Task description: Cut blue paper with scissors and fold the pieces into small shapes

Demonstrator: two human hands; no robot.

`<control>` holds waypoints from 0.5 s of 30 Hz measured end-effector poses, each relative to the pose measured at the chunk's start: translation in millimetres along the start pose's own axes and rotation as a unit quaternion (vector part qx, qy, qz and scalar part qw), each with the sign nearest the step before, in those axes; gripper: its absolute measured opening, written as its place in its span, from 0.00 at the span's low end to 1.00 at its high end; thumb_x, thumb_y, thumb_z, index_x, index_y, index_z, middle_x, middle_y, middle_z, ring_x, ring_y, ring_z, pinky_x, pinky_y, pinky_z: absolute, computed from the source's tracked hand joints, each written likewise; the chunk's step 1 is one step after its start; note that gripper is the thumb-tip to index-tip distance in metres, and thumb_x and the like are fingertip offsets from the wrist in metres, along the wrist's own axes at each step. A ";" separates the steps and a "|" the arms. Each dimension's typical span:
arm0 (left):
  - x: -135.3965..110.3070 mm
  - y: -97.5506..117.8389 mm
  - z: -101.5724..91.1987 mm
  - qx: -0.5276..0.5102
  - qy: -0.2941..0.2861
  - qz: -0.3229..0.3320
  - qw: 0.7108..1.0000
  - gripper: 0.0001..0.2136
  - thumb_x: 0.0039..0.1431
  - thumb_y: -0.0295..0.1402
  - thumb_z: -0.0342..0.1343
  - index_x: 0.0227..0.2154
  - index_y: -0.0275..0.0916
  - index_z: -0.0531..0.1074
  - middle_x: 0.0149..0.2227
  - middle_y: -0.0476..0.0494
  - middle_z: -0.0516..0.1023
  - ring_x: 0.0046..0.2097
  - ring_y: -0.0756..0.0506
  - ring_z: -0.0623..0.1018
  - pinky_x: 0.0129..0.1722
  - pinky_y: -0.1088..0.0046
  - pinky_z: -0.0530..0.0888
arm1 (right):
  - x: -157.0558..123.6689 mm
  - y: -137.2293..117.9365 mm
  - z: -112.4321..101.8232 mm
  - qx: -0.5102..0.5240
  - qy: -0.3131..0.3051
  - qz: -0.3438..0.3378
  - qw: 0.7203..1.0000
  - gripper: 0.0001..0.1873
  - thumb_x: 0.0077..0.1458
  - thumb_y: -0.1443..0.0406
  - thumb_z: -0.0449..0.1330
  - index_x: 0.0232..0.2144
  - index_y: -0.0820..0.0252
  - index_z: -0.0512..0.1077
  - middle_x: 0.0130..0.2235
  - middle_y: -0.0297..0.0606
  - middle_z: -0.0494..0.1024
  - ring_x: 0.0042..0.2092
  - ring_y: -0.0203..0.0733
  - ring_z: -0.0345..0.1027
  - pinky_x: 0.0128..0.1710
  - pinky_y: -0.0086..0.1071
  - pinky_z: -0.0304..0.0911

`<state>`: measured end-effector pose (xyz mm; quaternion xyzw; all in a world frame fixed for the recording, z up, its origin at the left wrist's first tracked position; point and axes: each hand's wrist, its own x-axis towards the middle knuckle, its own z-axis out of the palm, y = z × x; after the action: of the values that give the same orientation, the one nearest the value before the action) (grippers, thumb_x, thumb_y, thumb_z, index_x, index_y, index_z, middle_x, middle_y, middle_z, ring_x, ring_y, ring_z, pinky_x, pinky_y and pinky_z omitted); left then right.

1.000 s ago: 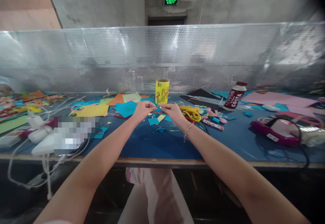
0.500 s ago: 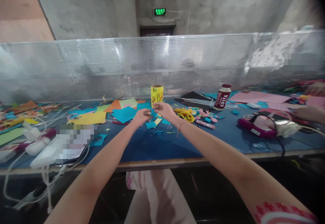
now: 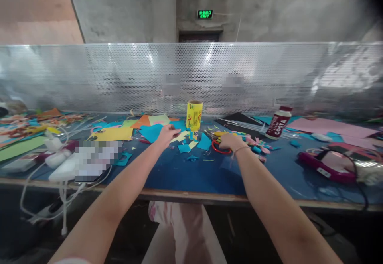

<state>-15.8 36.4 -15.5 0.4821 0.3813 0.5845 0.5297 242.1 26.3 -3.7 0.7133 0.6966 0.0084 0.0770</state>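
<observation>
My left hand (image 3: 166,134) hovers over the paper pieces left of the yellow roll, fingers pinched together. Blue paper shows at its fingertips, but I cannot make out whether it is held. Farther right, my right hand (image 3: 231,141) is closed over a pair of scissors with red handles (image 3: 220,149); part of them is hidden under the fingers. Yellow scissors handles (image 3: 220,134) lie just behind that hand. Blue paper squares (image 3: 184,148) and cream scraps are between the hands. Upright behind them stands a yellow roll (image 3: 194,116).
A dark red bottle (image 3: 279,123) stands at the right, near pink paper sheets (image 3: 332,129). Purple-cased gear (image 3: 327,168) with a black cable is at far right. A white power bank (image 3: 64,168) and cables lie left. A perforated metal screen (image 3: 125,76) borders the table behind.
My right hand has moved right, away from the left hand, onto the scissors; red handles now show beneath it. The left hand stays near the paper. The view has shifted left.
</observation>
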 end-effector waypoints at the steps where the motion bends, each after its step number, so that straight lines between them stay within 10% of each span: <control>1: -0.6 1.3 0.6 -0.006 0.005 0.001 1.000 0.14 0.37 0.23 0.61 0.18 0.36 0.58 0.18 0.53 0.64 0.24 0.53 0.70 0.30 0.74 0.69 | -0.2 -1.7 -1.8 0.004 0.010 0.001 1.000 0.19 0.42 0.66 0.55 0.39 0.64 0.72 0.41 0.50 0.74 0.43 0.50 0.68 0.37 0.35 0.61; 9: -2.9 4.5 0.5 -0.045 0.001 0.016 0.999 0.09 0.41 0.25 0.60 0.21 0.34 0.62 0.22 0.51 0.67 0.27 0.52 0.73 0.35 0.70 0.70 | -4.3 2.0 -13.5 0.206 0.123 0.021 0.971 0.25 0.49 0.48 0.50 0.30 0.66 0.70 0.32 0.50 0.74 0.34 0.48 0.68 0.30 0.32 0.58; 15: 2.8 1.2 -1.9 -0.095 0.030 0.077 0.992 0.11 0.38 0.23 0.61 0.19 0.35 0.61 0.18 0.54 0.65 0.27 0.52 0.72 0.36 0.71 0.70 | -12.1 -40.5 -6.4 0.506 0.153 -0.133 0.838 0.25 0.46 0.45 0.54 0.30 0.61 0.65 0.23 0.33 0.68 0.25 0.33 0.61 0.26 0.27 0.57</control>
<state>-17.8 39.1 -14.4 0.4398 0.3016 0.6714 0.5147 200.8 15.7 -1.1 0.5429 0.6951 -0.2460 -0.4019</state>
